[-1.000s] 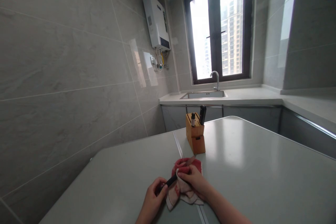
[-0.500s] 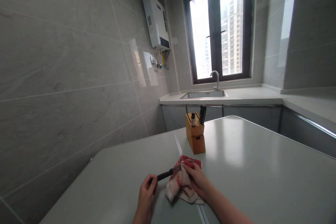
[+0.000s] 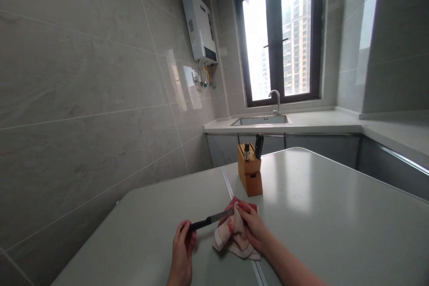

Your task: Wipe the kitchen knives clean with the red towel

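Note:
My left hand (image 3: 182, 242) is closed round the black handle of a knife (image 3: 203, 223). Its blade points to the right, and the tip end is hidden in the folds of a towel. That towel (image 3: 234, 237) is pinkish white and red, bunched up and hanging down to the tabletop. With fingers pinched together, my right hand (image 3: 252, 225) grips the towel around the blade's far end. Just beyond the towel stands a wooden knife block (image 3: 250, 178), with a black-handled knife (image 3: 259, 146) and another handled tool (image 3: 246, 152) in its slots.
Both hands work over a pale table (image 3: 150, 228) with a metal seam running across it. Behind it are a white counter (image 3: 318, 118), a sink (image 3: 261, 120) and a faucet (image 3: 277, 102). A water heater (image 3: 200, 27) hangs on the tiled wall.
My left hand has drawn the knife a little to the left, so more of the blade shows outside the towel. My right hand stays nearly in place with the towel.

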{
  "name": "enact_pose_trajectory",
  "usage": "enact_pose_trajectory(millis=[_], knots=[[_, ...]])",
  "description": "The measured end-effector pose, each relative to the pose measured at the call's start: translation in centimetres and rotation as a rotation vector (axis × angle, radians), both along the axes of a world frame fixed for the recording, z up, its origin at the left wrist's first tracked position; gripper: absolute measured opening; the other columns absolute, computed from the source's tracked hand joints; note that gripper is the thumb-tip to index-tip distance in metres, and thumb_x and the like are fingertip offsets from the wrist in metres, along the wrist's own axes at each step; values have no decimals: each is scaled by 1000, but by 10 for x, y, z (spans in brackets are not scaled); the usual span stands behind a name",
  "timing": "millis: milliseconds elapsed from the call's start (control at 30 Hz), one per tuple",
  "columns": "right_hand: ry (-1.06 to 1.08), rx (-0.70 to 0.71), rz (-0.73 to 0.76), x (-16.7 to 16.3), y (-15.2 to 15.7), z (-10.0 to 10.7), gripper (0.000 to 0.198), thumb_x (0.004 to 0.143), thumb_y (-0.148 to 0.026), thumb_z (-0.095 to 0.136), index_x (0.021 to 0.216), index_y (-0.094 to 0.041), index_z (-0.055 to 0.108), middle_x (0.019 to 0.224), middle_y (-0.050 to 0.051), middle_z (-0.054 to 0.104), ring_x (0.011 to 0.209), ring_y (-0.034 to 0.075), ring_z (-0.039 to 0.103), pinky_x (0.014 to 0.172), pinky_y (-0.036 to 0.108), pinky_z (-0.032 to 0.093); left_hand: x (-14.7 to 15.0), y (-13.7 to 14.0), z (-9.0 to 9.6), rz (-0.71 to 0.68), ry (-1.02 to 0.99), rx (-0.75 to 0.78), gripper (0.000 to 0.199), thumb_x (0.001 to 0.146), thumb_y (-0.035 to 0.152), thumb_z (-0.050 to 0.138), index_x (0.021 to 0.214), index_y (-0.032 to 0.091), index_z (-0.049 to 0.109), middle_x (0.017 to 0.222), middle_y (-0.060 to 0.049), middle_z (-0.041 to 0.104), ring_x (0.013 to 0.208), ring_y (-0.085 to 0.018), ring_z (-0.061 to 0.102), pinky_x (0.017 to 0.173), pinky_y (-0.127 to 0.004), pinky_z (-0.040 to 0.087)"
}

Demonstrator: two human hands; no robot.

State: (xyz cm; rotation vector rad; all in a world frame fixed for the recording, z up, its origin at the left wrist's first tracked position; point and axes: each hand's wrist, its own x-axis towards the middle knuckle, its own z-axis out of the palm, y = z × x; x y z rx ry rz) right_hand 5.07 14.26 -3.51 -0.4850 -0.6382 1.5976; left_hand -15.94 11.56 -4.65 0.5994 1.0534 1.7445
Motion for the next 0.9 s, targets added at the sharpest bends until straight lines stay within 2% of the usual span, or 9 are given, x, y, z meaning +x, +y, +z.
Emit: enact_pose_trajectory(millis=[200,367,500,567,700,900], knots=[[21,-14,-25,1,2,1,19,64,-28,73,77,-16,66,74,4,69,72,18,64,77,33,48,-4,2,-4,59,43,35,24,60,20,69,83,19,63,88,0,61,64,-10,58,54,-17,47],[44,-46,-66,2,4,2,20,61,-28,75,73,-15,67,72,5,69,72,19,63,77,33,48,-7,5,-9,55,-27,41,24,59,21,70,82,19,62,85,3,60,60,-7,55,55,-16,46],[52,-38,-32,1,2,4,18,62,-28,74,70,-15,66,70,5,69,68,18,63,73,33,49,-4,1,-3,-40,27,37,24,63,31,69,81,17,62,63,3,57,52,-8,52,49,-16,43],[36,-25,-5,0,1,4,17,64,-29,74,71,-15,66,71,5,69,68,17,63,74,33,48,-1,-2,2,-82,68,30,29,64,37,68,83,16,62,58,3,58,52,-9,52,49,-17,43],[-37,8,25,-1,0,1,20,66,-30,72,78,-16,66,76,5,68,73,19,63,78,35,47,4,-6,10,-142,130,42,36,65,43,68,87,16,63,63,0,62,56,-11,56,55,-20,45],[-319,90,-3,0,-1,-6,28,61,-28,75,85,-17,67,89,5,68,85,20,60,81,31,44,10,-9,13,-341,230,47,42,67,46,67,96,16,59,75,-7,69,66,-18,63,63,-26,46]])
